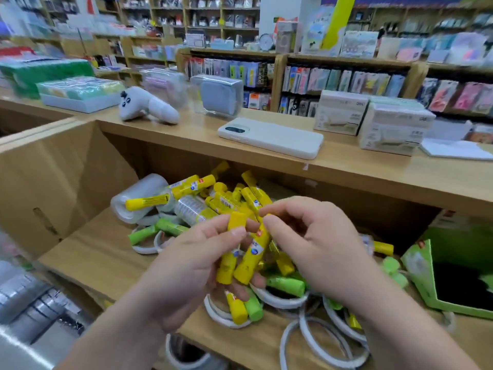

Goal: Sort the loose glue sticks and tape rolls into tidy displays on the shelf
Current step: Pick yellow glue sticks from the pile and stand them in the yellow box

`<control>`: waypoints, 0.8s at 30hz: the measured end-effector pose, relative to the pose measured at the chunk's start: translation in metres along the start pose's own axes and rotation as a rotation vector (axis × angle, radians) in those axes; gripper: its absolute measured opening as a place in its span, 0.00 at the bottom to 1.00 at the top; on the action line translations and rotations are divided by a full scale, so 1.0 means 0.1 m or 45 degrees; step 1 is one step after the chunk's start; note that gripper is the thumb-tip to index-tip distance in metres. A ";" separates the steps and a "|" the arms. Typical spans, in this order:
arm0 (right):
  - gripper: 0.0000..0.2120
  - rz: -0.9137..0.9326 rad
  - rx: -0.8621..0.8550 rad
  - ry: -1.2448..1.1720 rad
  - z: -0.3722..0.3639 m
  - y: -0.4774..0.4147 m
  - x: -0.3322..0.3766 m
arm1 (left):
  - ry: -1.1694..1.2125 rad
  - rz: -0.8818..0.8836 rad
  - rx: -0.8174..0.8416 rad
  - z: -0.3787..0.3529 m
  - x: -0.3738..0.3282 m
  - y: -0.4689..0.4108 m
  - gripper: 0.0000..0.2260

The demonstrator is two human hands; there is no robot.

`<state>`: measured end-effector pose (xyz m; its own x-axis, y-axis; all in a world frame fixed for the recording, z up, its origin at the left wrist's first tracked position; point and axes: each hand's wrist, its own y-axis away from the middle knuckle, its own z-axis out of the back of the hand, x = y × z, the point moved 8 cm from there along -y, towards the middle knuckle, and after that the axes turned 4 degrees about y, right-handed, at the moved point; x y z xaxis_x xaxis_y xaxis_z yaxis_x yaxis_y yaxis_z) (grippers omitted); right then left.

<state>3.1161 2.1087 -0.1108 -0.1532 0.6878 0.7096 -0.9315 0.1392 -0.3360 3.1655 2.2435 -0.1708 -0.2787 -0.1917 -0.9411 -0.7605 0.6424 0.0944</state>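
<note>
My left hand (186, 265) grips a small bunch of yellow glue sticks (248, 257) upright above the wooden shelf (101, 252). My right hand (320, 244) pinches the top of one of those sticks with thumb and forefinger. Behind the hands lies a loose heap of yellow glue sticks (229, 196) mixed with clear tape rolls (192, 209). Green glue sticks (286, 285) lie under my hands and at the left of the heap. Thin white tape rolls (320, 343) are scattered along the shelf's front.
A green display box (453, 273) stands open at the right of the shelf. On the counter above lie a white phone (269, 137), a plush toy (146, 105) and white boxes (373, 121). A wooden side panel (45, 188) closes the shelf on the left.
</note>
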 end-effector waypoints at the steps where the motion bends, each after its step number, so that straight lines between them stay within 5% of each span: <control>1: 0.04 -0.031 0.019 -0.049 -0.09 -0.04 0.00 | 0.005 0.035 0.066 0.00 0.00 0.01 0.11; 4: 0.04 -0.097 -0.076 -0.023 -0.23 -0.19 -0.01 | 0.130 0.100 0.010 0.21 0.00 0.02 0.11; 7: 0.09 -0.185 -0.182 0.330 -0.27 -0.38 -0.10 | 0.234 0.122 -0.093 0.50 -0.05 0.04 0.12; 15: 0.18 -0.397 0.084 1.035 -0.58 -0.66 -0.17 | 0.453 0.174 -0.048 0.96 -0.10 0.07 0.17; 20: 0.14 -0.445 0.087 1.140 -0.60 -0.66 -0.17 | 0.505 0.227 0.005 0.99 -0.07 0.03 0.21; 24: 0.07 -0.369 -0.233 0.878 -0.32 -0.47 0.06 | 0.509 0.241 0.007 1.00 -0.09 0.01 0.18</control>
<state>3.1696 2.1292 -0.1109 0.3847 0.8863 0.2580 -0.8247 0.4555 -0.3353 3.2262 2.3205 -0.1945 -0.6182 -0.3416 -0.7079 -0.6718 0.6972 0.2502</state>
